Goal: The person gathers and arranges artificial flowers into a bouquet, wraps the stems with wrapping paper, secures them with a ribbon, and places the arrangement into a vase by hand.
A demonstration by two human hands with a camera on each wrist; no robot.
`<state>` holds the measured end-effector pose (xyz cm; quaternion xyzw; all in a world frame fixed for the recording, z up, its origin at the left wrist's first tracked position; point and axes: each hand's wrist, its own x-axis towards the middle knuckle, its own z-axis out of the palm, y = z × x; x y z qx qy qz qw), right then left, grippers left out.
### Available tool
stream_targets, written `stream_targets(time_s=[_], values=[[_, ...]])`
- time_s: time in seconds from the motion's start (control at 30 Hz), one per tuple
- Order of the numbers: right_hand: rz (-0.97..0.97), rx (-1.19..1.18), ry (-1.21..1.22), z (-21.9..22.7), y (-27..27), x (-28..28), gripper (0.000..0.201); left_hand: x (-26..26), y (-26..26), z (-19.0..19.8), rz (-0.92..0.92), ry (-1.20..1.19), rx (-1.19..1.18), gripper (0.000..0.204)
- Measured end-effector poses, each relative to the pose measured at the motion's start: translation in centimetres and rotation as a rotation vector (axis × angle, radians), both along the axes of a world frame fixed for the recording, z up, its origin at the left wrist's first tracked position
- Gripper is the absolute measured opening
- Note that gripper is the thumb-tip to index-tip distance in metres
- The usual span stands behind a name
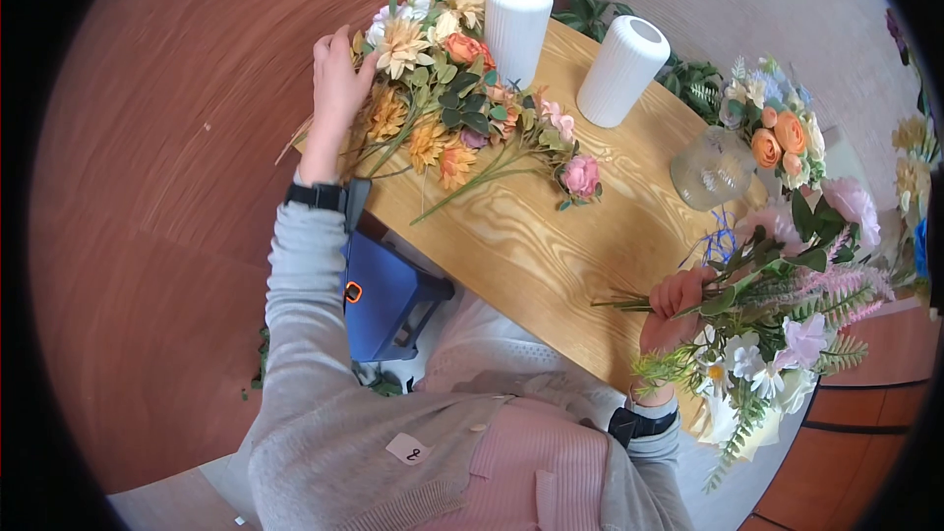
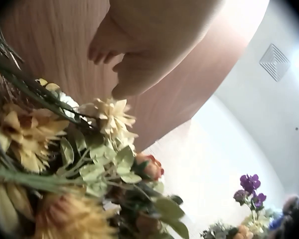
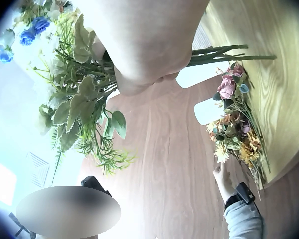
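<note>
Gripping a bouquet (image 1: 777, 334) in right hand (image 1: 674, 310), left hand (image 1: 339, 88) on loose flowers (image 1: 442, 123)

From my seat the table (image 1: 551, 256) has one open lane: bare wood running from the near edge up between the flower pile (image 1: 442, 108) on the left and the glass vase (image 1: 713, 169) on the right. My left hand (image 1: 337, 88) sits against the pile's far-left edge. Two white vases (image 1: 516, 25) block the back edge, a gap between them. My right hand (image 1: 674, 310) grips a bunch (image 1: 777, 315) that fills the near right corner.
</note>
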<state>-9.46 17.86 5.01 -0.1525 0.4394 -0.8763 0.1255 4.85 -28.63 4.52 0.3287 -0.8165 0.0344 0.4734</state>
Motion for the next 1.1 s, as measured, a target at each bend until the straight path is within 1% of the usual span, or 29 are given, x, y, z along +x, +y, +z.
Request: stream_targets(time_s=[0.03, 0.07, 0.1, 0.17, 0.2, 0.23, 0.27, 0.3, 0.4, 0.47, 0.5, 0.57, 0.6, 0.63, 0.67, 0.7, 0.73, 0.8, 0.83, 0.9, 0.93, 0.97, 1.0, 1.03, 1.1], values=[[-0.009, -0.017, -0.017, 0.0, 0.0, 0.1, 0.015, -0.1, 2.8, 1.2, -0.048, 0.056, -0.078, 0.036], [-0.013, -0.013, -0.022, 0.0, 0.0, 0.1, 0.015, -0.2, 5.1, 1.8, -0.096, 0.074, 0.007, 0.032], [-0.023, -0.001, -0.011, 0.2, -0.1, 0.1, 0.015, -0.2, 7.1, 1.7, -0.152, 0.079, 0.191, 0.027], [-0.03, 0.014, -0.003, 0.3, -0.1, 0.2, 0.015, 0.2, 9.9, 1.0, -0.157, -0.155, 0.474, 0.024], [-0.023, 0.014, -0.016, 0.3, -0.1, 0.1, 0.015, 0.4, 9.9, -0.5, -0.157, -0.155, 0.475, 0.024], [-0.017, 0.013, -0.029, 0.3, 0.0, 0.0, 0.015, 0.6, 9.5, -2.9, -0.104, -0.339, 0.392, 0.024], [-0.017, 0.013, -0.028, 0.2, 0.1, 0.0, 0.015, 0.8, 9.2, -4.4, -0.05, -0.522, 0.304, 0.025], [-0.011, 0.012, -0.023, 0.1, 0.1, -0.1, 0.015, 0.9, 9.0, -4.7, -0.05, -0.523, 0.303, 0.025], [-0.005, 0.0, -0.002, -0.1, 0.4, 0.0, 0.016, 1.2, 8.3, -5.3, -0.111, -0.461, 0.328, 0.024], [-0.001, -0.007, 0.01, -0.2, 0.5, -0.1, 0.016, 1.3, 7.2, -5.7, -0.262, -0.121, 0.581, 0.02], [0.016, -0.025, 0.005, -0.2, 0.5, -0.1, 0.017, 1.4, 6.9, -5.8, -0.263, -0.124, 0.58, 0.02], [0.029, -0.05, 0.0, -0.4, 0.6, -0.3, 0.018, 1.4, 6.3, -5.9, -0.38, 0.095, 0.586, 0.018], [0.045, -0.059, 0.037, -0.8, 0.6, -0.4, 0.012, 1.4, 6.9, -4.9, -0.36, 0.11, 0.651, 0.017], [0.062, -0.068, 0.074, -0.9, 0.6, -0.5, 0.007, 1.4, 6.9, -4.6, -0.364, 0.11, 0.646, 0.017], [0.058, -0.072, 0.076, -1.0, 0.7, -0.5, 0.007, 1.4, 6.8, -4.4, -0.36, 0.131, 0.595, 0.017], [0.02, -0.04, 0.048, -0.8, 0.5, -0.2, 0.009, 1.5, 6.9, -4.1, -0.355, 0.151, 0.545, 0.019], [-0.017, -0.007, 0.019, -0.6, 0.4, 0.0, 0.011, 1.4, 7.0, -3.8, -0.357, 0.151, 0.543, 0.019], [-0.015, -0.008, 0.03, -0.3, 0.3, 0.1, 0.014, 1.3, 7.1, -3.3, -0.406, 0.362, 0.718, 0.023], [-0.012, -0.007, 0.04, -0.2, 0.3, 0.0, 0.016, 1.4, 6.6, -3.4, -0.408, 0.362, 0.716, 0.023], [0.003, -0.022, 0.046, -0.2, 0.4, 0.0, 0.018, 1.9, 5.5, -3.4, -0.464, 0.365, 0.803, 0.026], [0.018, -0.035, 0.051, -0.2, 0.4, -0.1, 0.019, 1.8, 5.5, -3.3, -0.465, 0.365, 0.802, 0.026], [0.017, -0.036, 0.051, -0.2, 0.4, 0.0, 0.019, 1.7, 5.5, -3.2, -0.462, 0.413, 0.805, 0.025], [-0.004, -0.018, 0.029, 0.0, 0.4, 0.1, 0.019, 1.6, 5.7, -2.9, -0.458, 0.462, 0.808, 0.025], [-0.023, 0.002, 0.007, 0.1, 0.3, 0.1, 0.018, 1.6, 5.7, -2.7, -0.458, 0.461, 0.808, 0.025], [-0.019, 0.0, 0.01, 0.1, 0.3, 0.1, 0.018, 1.5, 5.5, -2.5, -0.424, 0.518, 0.841, 0.026]])
